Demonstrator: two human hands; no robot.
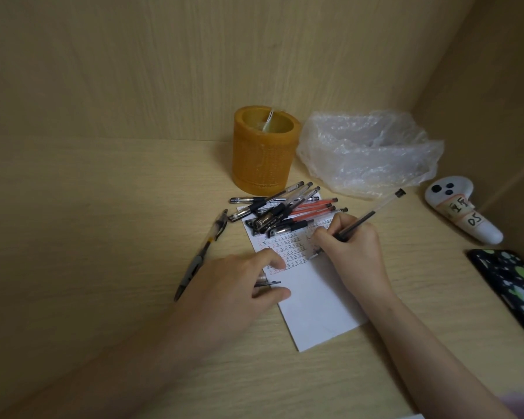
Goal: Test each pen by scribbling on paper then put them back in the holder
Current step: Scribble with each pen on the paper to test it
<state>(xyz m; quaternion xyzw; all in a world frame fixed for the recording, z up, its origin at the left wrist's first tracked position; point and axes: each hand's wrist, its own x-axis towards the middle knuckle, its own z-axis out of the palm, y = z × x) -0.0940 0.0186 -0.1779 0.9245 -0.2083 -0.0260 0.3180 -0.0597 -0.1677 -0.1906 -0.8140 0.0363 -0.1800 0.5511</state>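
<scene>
Right hand [350, 252] grips a clear-barrelled black gel pen [371, 214] in a writing hold, tip down on the white sheet of paper [312, 300], capless end angled toward the right back corner of the light wood tabletop [103, 207]. Left hand [242, 282] rests on the paper's left edge, fingers curled around a small black pen cap [268, 283]. Paper's upper half is covered in rows of small black and red marks, lower half blank. Loose pile of black and red gel pens [288, 211] lies across the far end of the paper, just in front of the round orange-brown pen holder [263, 151] near the back edge; one pale item sticks up inside the holder. A separate black-and-clear click pen [203, 252] lies on the tabletop left of the paper. Crumpled clear plastic bag [366, 152] right of the holder. White handheld controller with taped labels [460, 210] and a dark phone with green spots [511, 279] by the right edge.
</scene>
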